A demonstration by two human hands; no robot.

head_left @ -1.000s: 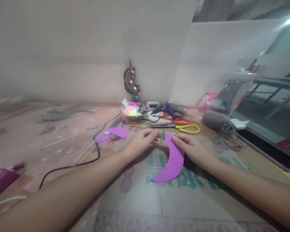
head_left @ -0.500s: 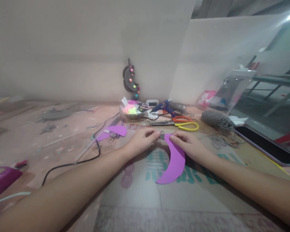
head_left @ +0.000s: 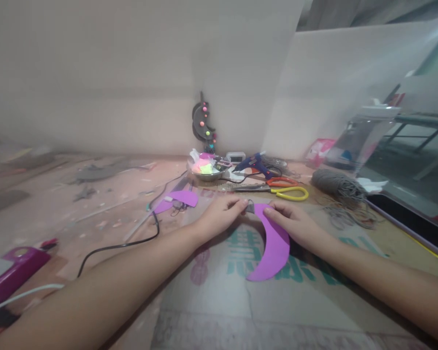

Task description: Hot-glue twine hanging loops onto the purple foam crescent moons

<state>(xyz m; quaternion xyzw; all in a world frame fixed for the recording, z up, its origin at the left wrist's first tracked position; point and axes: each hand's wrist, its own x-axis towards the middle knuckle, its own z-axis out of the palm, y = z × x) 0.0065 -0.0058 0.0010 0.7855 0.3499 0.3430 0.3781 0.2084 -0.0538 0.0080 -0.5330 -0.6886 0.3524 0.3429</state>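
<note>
A purple crescent-shaped foam sheet piece (head_left: 276, 245) hangs from the fingers of my right hand (head_left: 292, 218), thumb on its face near the upper end. My left hand (head_left: 224, 213) is closed in a pinch at a small grey piece with a loop (head_left: 250, 208), which sits against the crescent's top left corner. Whether the grey piece is fixed to the crescent I cannot tell. Just beyond my hands lie scissors with one yellow and one orange handle (head_left: 291, 193).
Behind stand a bowl of coloured bits (head_left: 209, 176), a blue glue gun (head_left: 253, 164) and a decorated grey crescent (head_left: 201, 124). At right are grey yarn (head_left: 336, 185) and a phone (head_left: 412, 221). More purple pieces (head_left: 185, 197), a black cable (head_left: 122, 245) and a magenta tool (head_left: 25, 267) lie left.
The whole view has shifted slightly, so everything appears a little further right. Both hands keep their hold on the crescent and the grey piece, with hardly any movement between them.
</note>
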